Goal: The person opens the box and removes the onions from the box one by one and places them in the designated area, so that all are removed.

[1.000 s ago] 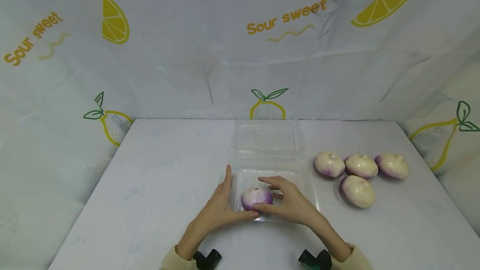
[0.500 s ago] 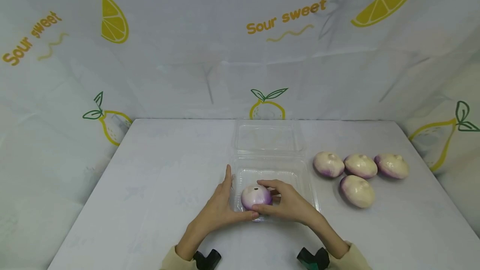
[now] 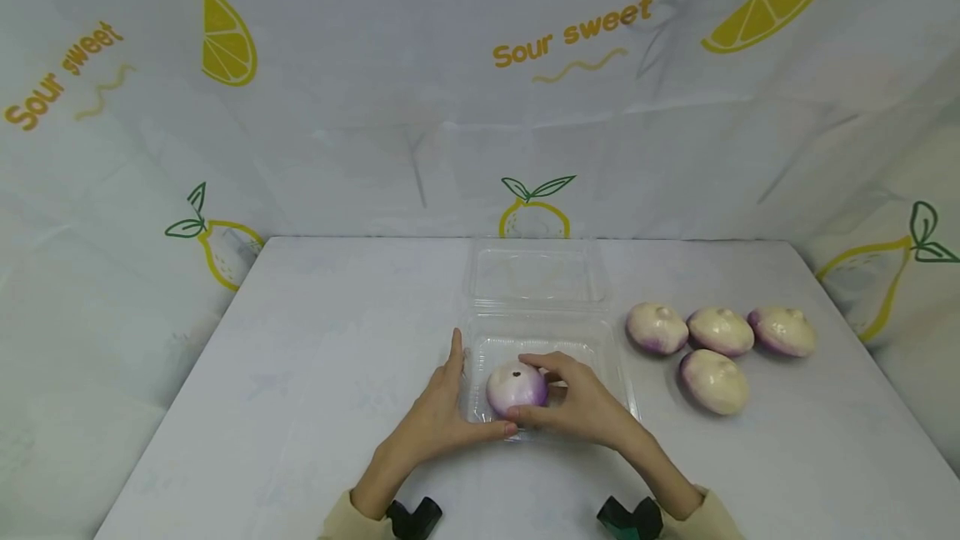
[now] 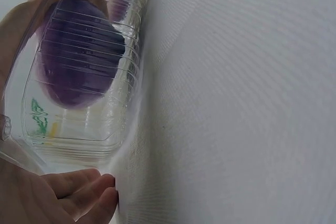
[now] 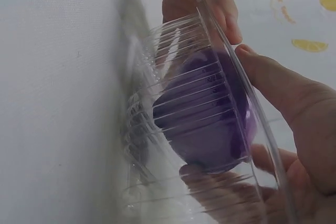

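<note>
A purple-and-white onion [image 3: 516,388] stands in the near left part of a clear plastic clamshell box [image 3: 615,357]. My right hand [image 3: 573,407] grips it from the right, thumb in front and fingers round the far side. Through the ribbed wall the onion's purple side [image 5: 207,116] shows in the right wrist view. My left hand [image 3: 442,415] rests against the box's near left corner, index finger straight along the left side and thumb along the front rim. In the left wrist view the other left fingers [image 4: 86,192] lie loosely beside the box, near the tabletop.
Several more onions [image 3: 714,382] lie on the white table [image 3: 337,340] to the right of the box. The box's hinged lid [image 3: 537,272] lies folded back behind it. A white cloth backdrop [image 3: 360,148] with lemon prints hangs around the table.
My right hand turns the onion a little inside the box, and its dark top spot now faces more toward me. My left hand has not moved.
</note>
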`<state>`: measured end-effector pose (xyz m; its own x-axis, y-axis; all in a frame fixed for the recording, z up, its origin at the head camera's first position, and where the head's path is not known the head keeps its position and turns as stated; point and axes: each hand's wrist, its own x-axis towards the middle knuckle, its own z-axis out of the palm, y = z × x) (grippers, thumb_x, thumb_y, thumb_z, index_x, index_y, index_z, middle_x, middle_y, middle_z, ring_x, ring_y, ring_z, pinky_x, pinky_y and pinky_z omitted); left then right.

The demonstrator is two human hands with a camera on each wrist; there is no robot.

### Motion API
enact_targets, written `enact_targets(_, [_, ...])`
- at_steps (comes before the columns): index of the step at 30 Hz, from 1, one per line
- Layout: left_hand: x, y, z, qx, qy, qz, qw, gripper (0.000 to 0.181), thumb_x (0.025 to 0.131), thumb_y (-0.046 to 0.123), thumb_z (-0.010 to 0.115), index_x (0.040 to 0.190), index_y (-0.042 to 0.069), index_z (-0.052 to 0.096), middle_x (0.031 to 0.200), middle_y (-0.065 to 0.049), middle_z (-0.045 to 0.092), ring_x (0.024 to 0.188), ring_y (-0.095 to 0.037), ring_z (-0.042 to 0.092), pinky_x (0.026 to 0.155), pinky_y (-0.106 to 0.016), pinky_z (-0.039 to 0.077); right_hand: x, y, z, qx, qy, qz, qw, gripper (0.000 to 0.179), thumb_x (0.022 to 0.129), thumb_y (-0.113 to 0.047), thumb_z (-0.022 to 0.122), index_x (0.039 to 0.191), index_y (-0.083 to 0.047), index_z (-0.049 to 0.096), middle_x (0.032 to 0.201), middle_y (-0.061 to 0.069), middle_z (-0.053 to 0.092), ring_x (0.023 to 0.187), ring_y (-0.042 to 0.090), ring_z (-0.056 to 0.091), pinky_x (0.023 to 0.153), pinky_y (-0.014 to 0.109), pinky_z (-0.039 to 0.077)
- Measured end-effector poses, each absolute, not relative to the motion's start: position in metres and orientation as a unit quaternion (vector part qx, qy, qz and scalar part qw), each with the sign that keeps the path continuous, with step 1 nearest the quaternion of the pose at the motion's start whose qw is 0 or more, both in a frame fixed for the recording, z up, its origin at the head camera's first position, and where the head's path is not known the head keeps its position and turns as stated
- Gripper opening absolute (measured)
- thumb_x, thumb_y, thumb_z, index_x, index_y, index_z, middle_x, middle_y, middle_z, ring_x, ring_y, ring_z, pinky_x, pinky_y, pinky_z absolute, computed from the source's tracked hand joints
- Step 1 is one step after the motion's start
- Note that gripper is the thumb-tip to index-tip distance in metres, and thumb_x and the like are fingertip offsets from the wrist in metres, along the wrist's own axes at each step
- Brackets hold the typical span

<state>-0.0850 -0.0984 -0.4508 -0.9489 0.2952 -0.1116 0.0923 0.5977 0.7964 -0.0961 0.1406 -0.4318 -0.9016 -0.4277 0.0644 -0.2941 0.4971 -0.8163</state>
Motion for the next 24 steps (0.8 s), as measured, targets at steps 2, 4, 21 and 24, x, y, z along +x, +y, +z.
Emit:
enact_targets(2, [-0.085,-0.098,-0.451,0.111,0.887,0.433,0.116,0.146,0.068,0.064,0.088,0.165,0.012,-0.007,0.167,-0.023,0.027,0.157,-0.04,0.023,0.123,-0.063,0.029,-0.096,0.141,-0.432,-0.208,0.861,-0.46,0.064,0.069,0.078,-0.033,0.09,0.131,0.003,0.064,0.119,0.015,0.07,0.11,0.032,0.07,0.091,0.037,0.062])
enact_targets(4, [-0.086,-0.098,-0.451,0.113,0.888,0.431,0.115,0.145,0.068,0.063,0.088,0.165,0.011,-0.007,0.166,-0.025,0.027,0.156,-0.041,0.024,0.122,-0.064,0.03,-0.095,0.142,-0.432,-0.207,0.858,-0.466,0.059,0.069,0.078,-0.032,0.09,0.132,0.003,0.064,0.121,0.016,0.069,0.112,0.033,0.068,0.093,0.038,0.061])
enact_targets(21, [-0.087,-0.098,-0.452,0.112,0.888,0.431,0.115,0.146,0.067,0.061,0.089,0.165,0.01,-0.006,0.165,-0.027,0.029,0.155,-0.044,0.026,0.121,-0.065,0.031,-0.09,0.155,-0.425,-0.198,0.862,-0.466,0.018,0.069,0.077,-0.027,0.091,0.135,-0.001,0.063,0.124,0.015,0.065,0.118,0.036,0.064,0.093,0.042,0.061])
enact_targets(24, [-0.087,-0.097,-0.453,0.109,0.888,0.432,0.117,0.146,0.067,0.062,0.089,0.165,0.011,-0.006,0.166,-0.026,0.028,0.156,-0.043,0.025,0.121,-0.065,0.03,-0.087,0.159,-0.423,-0.192,0.864,-0.465,0.005,0.07,0.077,-0.026,0.091,0.136,-0.002,0.063,0.125,0.013,0.064,0.12,0.035,0.063,0.095,0.043,0.06])
